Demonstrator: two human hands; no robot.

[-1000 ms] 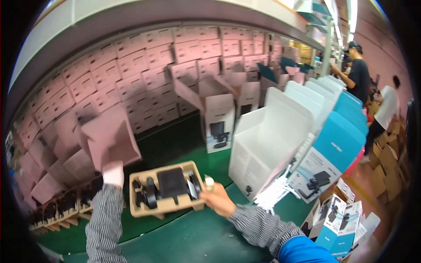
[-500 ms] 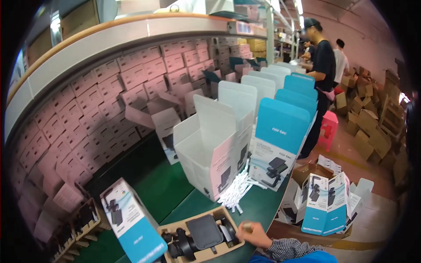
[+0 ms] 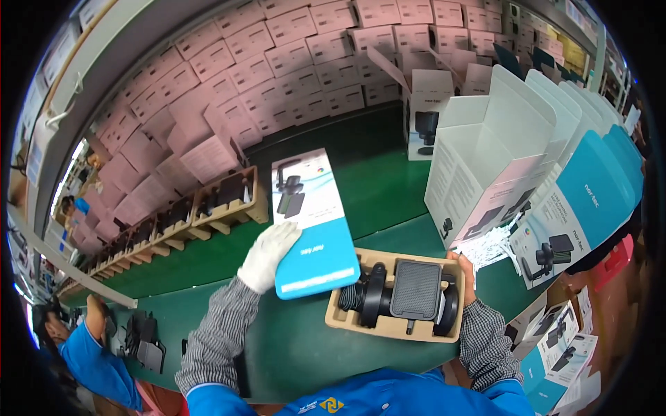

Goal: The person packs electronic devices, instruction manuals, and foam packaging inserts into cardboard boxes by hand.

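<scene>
A white work glove covers my left hand (image 3: pixel 272 255), which grips the left edge of a closed white-and-blue printed box (image 3: pixel 320 251), fingers over its top face. My right hand (image 3: pixel 466 276) is bare and holds the right end of a brown moulded-pulp tray (image 3: pixel 371 331); its fingertips are partly hidden behind the rim. In the tray lie a black rectangular padded device (image 3: pixel 416 290), a round black part (image 3: pixel 374 295) and a coiled black cable (image 3: pixel 350 298). The box's lower right corner meets the tray's left end.
Tall open boxes (image 3: pixel 465 166) stand on the green table (image 3: pixel 298 353) at right, beside a heap of white slips (image 3: pixel 485 248). Filled pulp trays (image 3: pixel 232 201) line the left. Stacked white boxes (image 3: pixel 277 83) form a wall behind. Another person (image 3: pixel 97 353) sits at lower left.
The view has swung left and down. My gloved left hand has come into sight on the box. My right hand still holds the tray's right end.
</scene>
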